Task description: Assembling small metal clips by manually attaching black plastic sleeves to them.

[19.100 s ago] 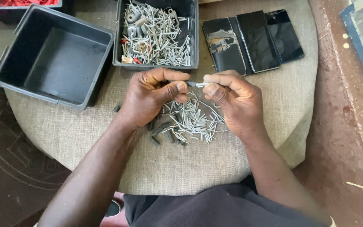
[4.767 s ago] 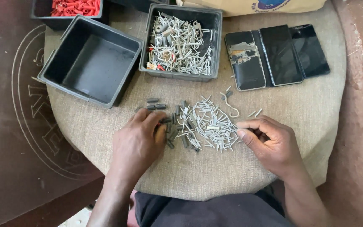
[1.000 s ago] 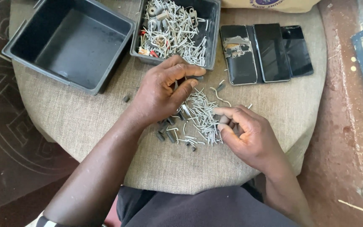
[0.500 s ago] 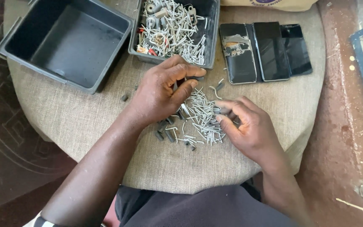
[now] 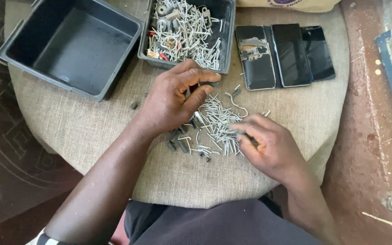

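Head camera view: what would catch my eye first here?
A loose pile of small grey nails lies mid-cushion, with the left hand and right hand picking through it. Behind sit an empty grey bin at left, a bin of mixed hardware, and three dark phones at right.

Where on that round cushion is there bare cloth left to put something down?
Bare cloth lies left of the left hand, below the empty bin, and along the near edge under both hands. The middle is crowded: nail pile, right hand, full bin, phones.
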